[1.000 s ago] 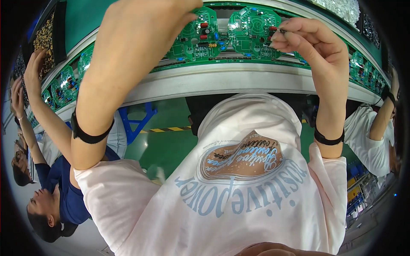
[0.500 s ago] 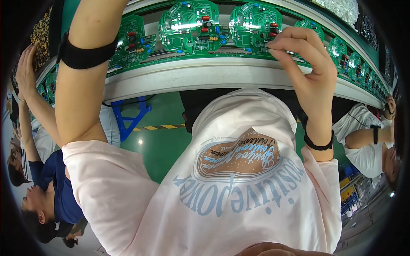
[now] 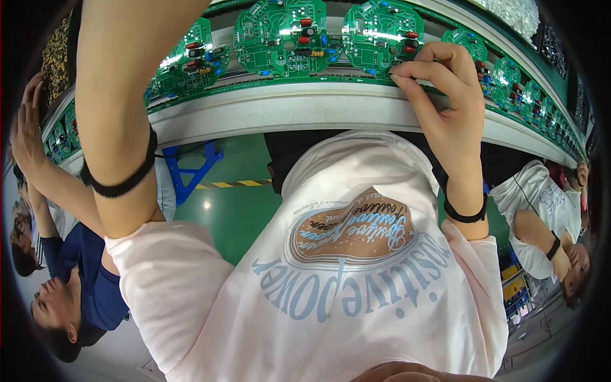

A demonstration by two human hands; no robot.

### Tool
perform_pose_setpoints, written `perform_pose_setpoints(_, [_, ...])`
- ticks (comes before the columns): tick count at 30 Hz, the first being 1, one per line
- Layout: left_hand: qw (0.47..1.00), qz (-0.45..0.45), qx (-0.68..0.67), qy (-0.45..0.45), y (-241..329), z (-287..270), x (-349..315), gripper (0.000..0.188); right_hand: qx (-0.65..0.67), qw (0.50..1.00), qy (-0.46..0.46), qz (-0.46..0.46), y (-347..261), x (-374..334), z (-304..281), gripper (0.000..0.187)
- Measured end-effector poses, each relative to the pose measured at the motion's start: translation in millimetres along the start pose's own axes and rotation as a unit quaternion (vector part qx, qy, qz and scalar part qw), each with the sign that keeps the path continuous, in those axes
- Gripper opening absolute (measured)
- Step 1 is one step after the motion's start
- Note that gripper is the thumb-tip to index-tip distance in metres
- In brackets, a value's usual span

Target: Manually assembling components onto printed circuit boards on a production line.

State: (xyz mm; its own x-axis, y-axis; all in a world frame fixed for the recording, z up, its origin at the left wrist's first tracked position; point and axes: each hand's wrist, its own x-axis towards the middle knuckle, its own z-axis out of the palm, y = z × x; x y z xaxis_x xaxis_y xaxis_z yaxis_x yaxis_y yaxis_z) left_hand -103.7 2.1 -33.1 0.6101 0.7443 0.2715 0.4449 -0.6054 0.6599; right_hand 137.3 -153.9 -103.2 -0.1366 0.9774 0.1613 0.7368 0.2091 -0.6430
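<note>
My right hand (image 3: pixel 449 89) is at a green circuit board (image 3: pixel 372 41), its thumb and index finger pinched at the lower right edge. Whatever sits between those fingertips is too small or hidden to make out. On this board are red and black components and small blue ones. My left forearm (image 3: pixel 121 83), with a black band (image 3: pixel 124 178) round it, reaches up past the top edge. The left hand itself is out of the picture. Beside that forearm lies another green board (image 3: pixel 197 51), partly covered by it. A further populated board (image 3: pixel 273 38) lies between the two.
The boards sit in a row along a rail with a pale front edge (image 3: pixel 286 105). More boards (image 3: pixel 531 95) run off to the right. Bins of small parts (image 3: pixel 509 16) stand beyond the rail. Co-workers are at both sides; one person's hand (image 3: pixel 27 130) is at the far left.
My left arm has stretched further up and its hand stays out of sight. My right hand has shifted slightly left, fingertips still at the same board. The co-worker on the right has moved an arm.
</note>
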Motion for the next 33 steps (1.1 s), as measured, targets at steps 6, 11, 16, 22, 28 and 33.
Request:
perform_pose_setpoints(6, [0.991, -0.086, -0.096, 0.043, 3.5, -2.2, -66.8, 0.013, -0.017, 1.0, 0.002, -0.021, -3.7, -0.3, -0.8, 0.016])
perform_pose_setpoints(11, [0.96, -0.199, -0.189, 0.05, 24.0, 13.7, -97.9, 0.016, -0.034, 0.999, 0.013, -0.027, -3.9, -4.4, -2.6, 0.016])
perform_pose_setpoints(16, [0.915, -0.239, -0.32, 0.052, 31.8, 27.6, -113.7, 0.02, -0.047, 0.998, 0.02, -0.045, -7.8, -5.6, -4.0, 0.015])
perform_pose_setpoints(22, [0.861, -0.269, -0.429, 0.046, 28.7, 36.9, -120.2, 0.023, -0.044, 0.998, 0.029, -0.046, -6.5, -9.5, -6.2, 0.014])
perform_pose_setpoints(28, [0.867, -0.268, -0.418, 0.049, 29.1, 37.1, -119.9, 0.021, -0.05, 0.997, 0.028, -0.051, -5.6, -7.2, -5.2, 0.014])
perform_pose_setpoints(33, [0.926, -0.252, -0.279, 0.046, 30.4, 36.9, -119.8, 0.022, -0.05, 0.996, 0.033, -0.071, -3.3, -2.2, -4.0, 0.014])
